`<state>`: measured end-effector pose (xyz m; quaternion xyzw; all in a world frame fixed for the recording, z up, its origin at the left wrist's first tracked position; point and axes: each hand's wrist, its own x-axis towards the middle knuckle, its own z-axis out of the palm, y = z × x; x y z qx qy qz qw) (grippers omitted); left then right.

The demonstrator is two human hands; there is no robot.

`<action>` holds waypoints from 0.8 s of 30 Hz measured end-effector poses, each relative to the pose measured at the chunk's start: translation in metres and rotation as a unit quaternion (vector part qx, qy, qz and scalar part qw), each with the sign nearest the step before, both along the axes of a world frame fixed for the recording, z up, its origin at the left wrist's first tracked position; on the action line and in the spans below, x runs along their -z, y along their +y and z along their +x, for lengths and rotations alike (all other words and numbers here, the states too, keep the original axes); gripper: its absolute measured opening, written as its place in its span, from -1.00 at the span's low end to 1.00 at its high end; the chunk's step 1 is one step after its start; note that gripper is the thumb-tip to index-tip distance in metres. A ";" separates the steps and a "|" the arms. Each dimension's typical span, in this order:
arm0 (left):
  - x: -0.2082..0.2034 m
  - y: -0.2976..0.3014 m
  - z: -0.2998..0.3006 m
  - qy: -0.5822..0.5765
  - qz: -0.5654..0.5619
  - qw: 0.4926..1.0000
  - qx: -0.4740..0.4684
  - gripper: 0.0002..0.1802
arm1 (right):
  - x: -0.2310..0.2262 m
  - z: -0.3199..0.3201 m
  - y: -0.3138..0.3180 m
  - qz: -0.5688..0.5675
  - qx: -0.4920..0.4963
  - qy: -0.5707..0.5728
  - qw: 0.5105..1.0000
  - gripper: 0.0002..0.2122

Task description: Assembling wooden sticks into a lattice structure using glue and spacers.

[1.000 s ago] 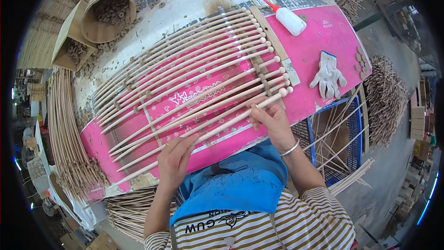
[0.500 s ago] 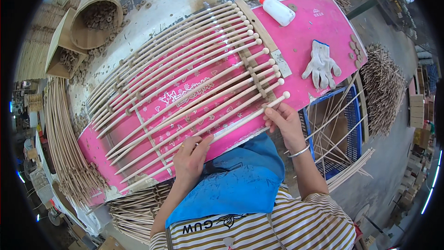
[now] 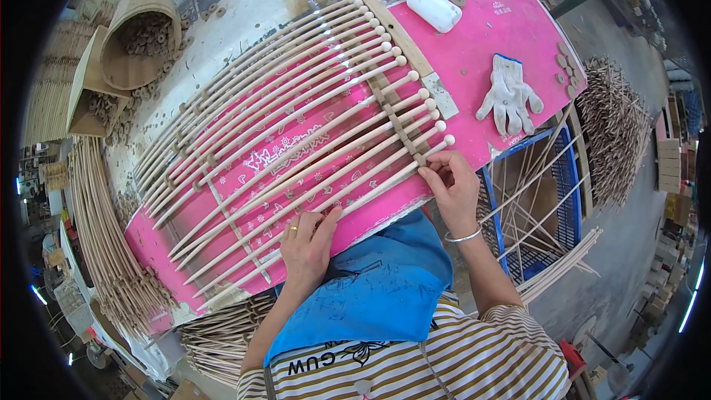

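Note:
Slim wooden rods (image 3: 296, 111) with ball ends lie side by side across a pink board, their ball ends to the right and tapered tips to the left. A notched wooden rack (image 3: 396, 120) runs beneath them near the balls. At the near edge, my right hand (image 3: 454, 187) pinches the closest wooden rod (image 3: 381, 191) just below its ball, beside the rack's near end. My left hand (image 3: 306, 244), wearing a ring, has its fingers curled at the same rod farther left. Small wooden rings (image 3: 209, 159) sit on several of the far rods, toward their tips.
A white glue bottle (image 3: 433, 9) with a red nozzle and a white glove (image 3: 509, 96) lie at right. Beyond the table edge stands a blue crate (image 3: 566, 192) with loose sticks. A tipped bucket (image 3: 164, 18) of wooden rings and rod bundles (image 3: 104, 215) are at left.
The nearest rod has moved away from me toward the rack, its ball end now close to the neighbouring one. My right hand has shifted slightly with it. The view has shifted a little.

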<state>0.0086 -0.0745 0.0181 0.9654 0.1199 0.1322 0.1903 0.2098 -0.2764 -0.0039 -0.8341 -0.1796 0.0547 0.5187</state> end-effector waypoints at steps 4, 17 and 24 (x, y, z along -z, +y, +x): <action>0.002 -0.001 0.001 0.006 0.023 1.000 0.000 -0.58 | 0.002 0.001 0.001 -0.022 -0.017 -0.052 0.998 -0.85; -0.013 0.094 0.025 -0.069 0.048 0.992 -0.098 -0.61 | 0.001 0.005 -0.006 0.084 0.022 -0.012 0.996 -0.91; 0.003 0.158 0.031 -0.011 0.126 0.987 -0.102 -0.71 | -0.011 0.012 0.007 0.096 -0.014 -0.015 0.995 -0.91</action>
